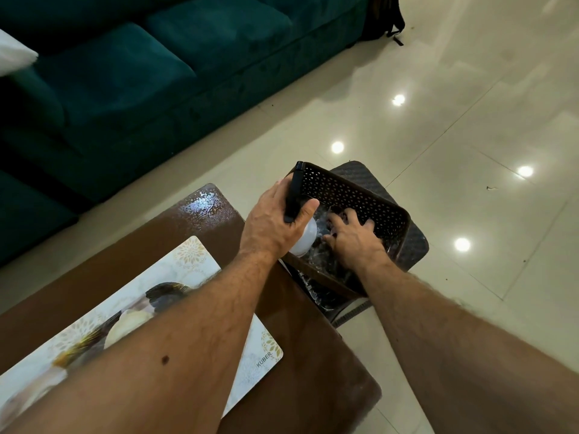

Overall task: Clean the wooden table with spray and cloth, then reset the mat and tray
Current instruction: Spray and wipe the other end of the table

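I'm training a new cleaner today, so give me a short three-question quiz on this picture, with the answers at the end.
1. True or false: the left hand grips the white spray bottle with the black trigger head.
2. Where is the right hand? A) flat on the patterned white placemat B) inside the dark brown perforated plastic basket C) on the teal velvet sofa
3. Fill in: spray droplets glisten on the far corner of the dark brown wooden ____.

Key: 1 true; 2 B; 3 table.
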